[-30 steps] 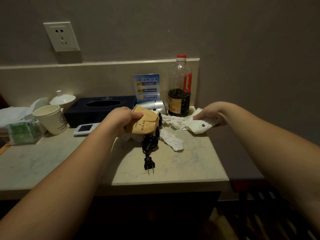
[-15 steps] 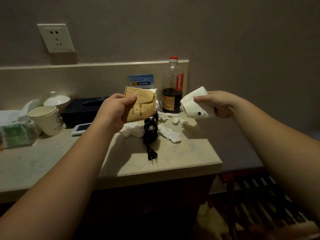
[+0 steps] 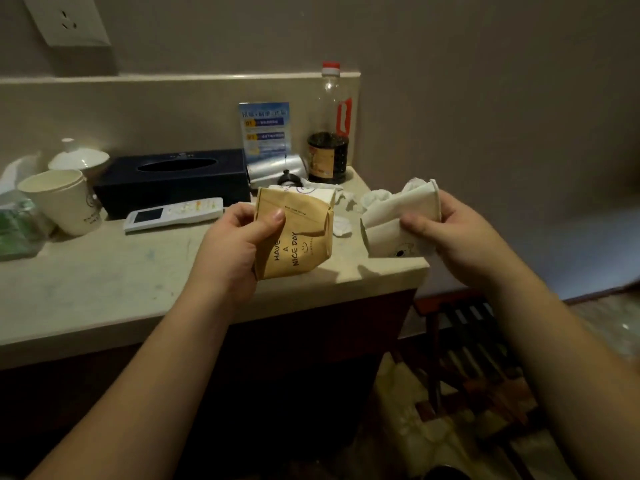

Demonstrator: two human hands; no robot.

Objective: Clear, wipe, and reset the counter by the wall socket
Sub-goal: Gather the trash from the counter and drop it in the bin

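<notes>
The left hand grips a brown paper bag, thumb pressed across its front, lifted just above the counter. The right hand pinches a squashed white paper cup, held past the counter's right end beside the bag. The cup looks crushed and holds crumpled tissue at its mouth; tipped further, the tissue could drop to the floor. The bag's thin paper could tear under the thumb. Loose tissue scraps lie on the counter between the hands. Behind sit a remote, tissue box, cup and bottle.
</notes>
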